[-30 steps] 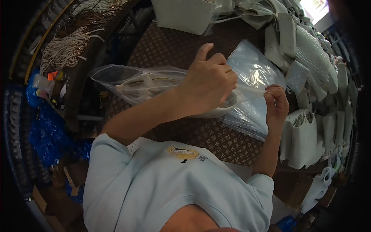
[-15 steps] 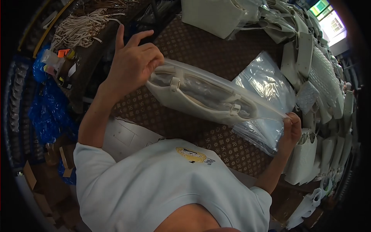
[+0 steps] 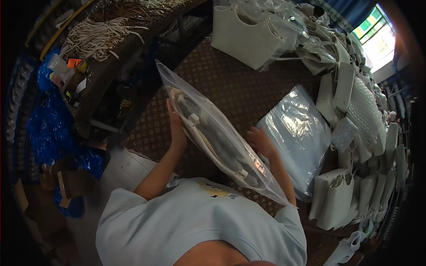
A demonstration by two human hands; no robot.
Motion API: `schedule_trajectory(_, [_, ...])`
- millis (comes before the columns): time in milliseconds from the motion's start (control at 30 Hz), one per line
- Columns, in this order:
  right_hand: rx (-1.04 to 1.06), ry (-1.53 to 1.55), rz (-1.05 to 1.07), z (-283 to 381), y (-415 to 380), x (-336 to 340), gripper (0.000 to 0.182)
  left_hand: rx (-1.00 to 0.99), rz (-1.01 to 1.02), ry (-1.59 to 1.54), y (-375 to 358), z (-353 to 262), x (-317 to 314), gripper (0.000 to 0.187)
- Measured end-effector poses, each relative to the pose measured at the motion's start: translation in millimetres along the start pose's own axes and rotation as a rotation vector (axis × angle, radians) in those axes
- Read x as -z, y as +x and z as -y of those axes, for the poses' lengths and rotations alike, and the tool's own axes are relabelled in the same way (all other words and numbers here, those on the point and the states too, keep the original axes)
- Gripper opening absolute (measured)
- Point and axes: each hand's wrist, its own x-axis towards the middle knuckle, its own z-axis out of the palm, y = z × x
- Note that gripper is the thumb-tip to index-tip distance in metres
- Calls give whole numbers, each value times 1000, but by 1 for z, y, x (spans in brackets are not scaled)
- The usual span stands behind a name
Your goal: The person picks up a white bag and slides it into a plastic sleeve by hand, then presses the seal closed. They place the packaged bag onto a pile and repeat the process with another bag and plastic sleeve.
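A cream handbag (image 3: 205, 141) with small buckled strap tabs sits inside a clear plastic bag (image 3: 276, 188), tilted diagonally in front of my chest. My left hand (image 3: 178, 128) grips the handbag near its upper left end, with part of the fingers hidden behind it. On the other side, my right hand (image 3: 262, 141) is slightly blurred, fingers apart and holding nothing, close beside the wrapped handbag. Just right of that hand lies a stack of flat clear plastic bags (image 3: 297, 137) on the brown patterned table (image 3: 153, 119).
A large cream tote (image 3: 246, 37) stands at the back, partly under plastic. Cream bags (image 3: 335, 195) crowd the right side. Thin straps (image 3: 95, 37) are heaped on a side bench at the upper left. Blue plastic (image 3: 55, 128) hangs below it.
The wrapped handbag has turned steeper and come closer to my body. My left hand has moved down to its side; my right hand has let go of the plastic edge and moved left.
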Motion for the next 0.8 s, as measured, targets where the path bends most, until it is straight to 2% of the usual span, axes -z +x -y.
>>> schedule_trajectory(67, [-129, 31, 211, 31, -16, -86, 70, 5, 9, -102, -4, -12, -20, 97])
schedule_trajectory(100, [-129, 18, 224, 45, -18, -112, 70, -74, 82, -64, -1, -15, -24, 89])
schedule_trajectory(133, [-83, 18, 296, 56, -20, -136, 71, -78, 66, -62, 0, -22, -29, 89])
schedule_trajectory(233, [64, 31, 500, 87, -23, -186, 74, -536, 148, 440, 9, -44, -49, 75])
schedule_trajectory(267, [115, 38, 562, 94, -27, -194, 75, -536, 143, 438, 11, -44, -51, 75])
schedule_trajectory(300, [116, 33, 562, 99, -32, -198, 75, -557, 163, 566, 13, -43, -53, 74])
schedule_trajectory(333, [200, 107, 599, 103, -38, -201, 80, -575, 185, 694, 15, -41, -55, 72])
schedule_trajectory(367, [283, 183, 632, 106, -43, -204, 86, -573, 186, 689, 15, -39, -58, 72])
schedule_trajectory(400, [281, 188, 622, 108, -49, -207, 86, -580, 199, 702, 14, -37, -60, 72])
schedule_trajectory(467, [805, -109, 633, 118, -55, -214, 83, -590, 220, 713, 14, -35, -60, 71])
schedule_trajectory(500, [809, -107, 630, 124, -61, -216, 83, -572, 260, 653, 17, -35, -58, 72])
schedule_trajectory(567, [944, -649, 297, 137, -74, -216, 68, -554, 304, 595, 25, -38, -53, 74])
schedule_trajectory(600, [946, -649, 294, 142, -81, -220, 68, -656, 296, 533, 32, -42, -52, 75])
schedule_trajectory(633, [897, -855, 149, 148, -88, -225, 55, -757, 289, 468, 40, -50, -51, 76])
schedule_trajectory(667, [833, -1056, -2, 152, -96, -228, 42, -757, 294, 464, 49, -64, -47, 76])
schedule_trajectory(700, [832, -1061, -8, 159, -102, -231, 42, -850, 461, 793, 59, -93, -43, 70])
schedule_trajectory(733, [818, -1093, 6, 167, -105, -232, 33, -933, 624, 1124, 69, -120, -39, 64])
schedule_trajectory(767, [802, -1125, 21, 173, -109, -234, 25, -937, 622, 1116, 77, -142, -36, 64])
schedule_trajectory(800, [803, -1135, 17, 175, -113, -236, 25, -804, 841, 1182, 85, -162, -33, 48])
